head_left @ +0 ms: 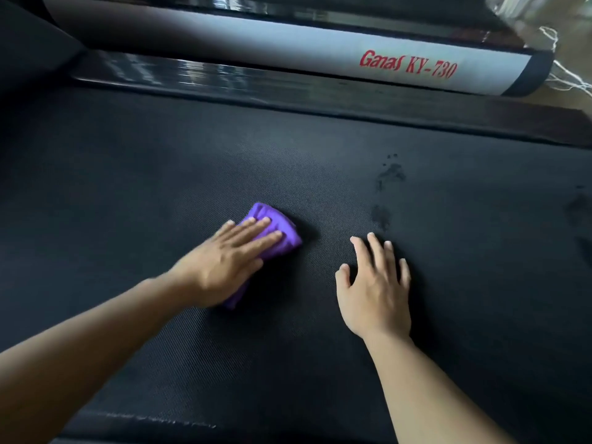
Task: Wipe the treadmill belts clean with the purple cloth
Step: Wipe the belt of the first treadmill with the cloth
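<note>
A black textured treadmill belt (pixel 160 171) fills most of the view. My left hand (pixel 229 257) lies flat with straight fingers on a folded purple cloth (pixel 283 227) and presses it onto the belt near the middle. Part of the cloth is hidden under my palm. My right hand (pixel 376 283) rests flat on the bare belt just right of the cloth, fingers spread. Dark wet marks (pixel 389 174) show on the belt beyond my right hand.
A glossy black side rail (pixel 224 78) runs along the belt's far edge. Behind it lies a grey frame tube (pixel 288 49) with red lettering. Clear plastic wrap and string (pixel 544 20) hang at the top right. Another dark patch (pixel 578 209) sits at the right edge.
</note>
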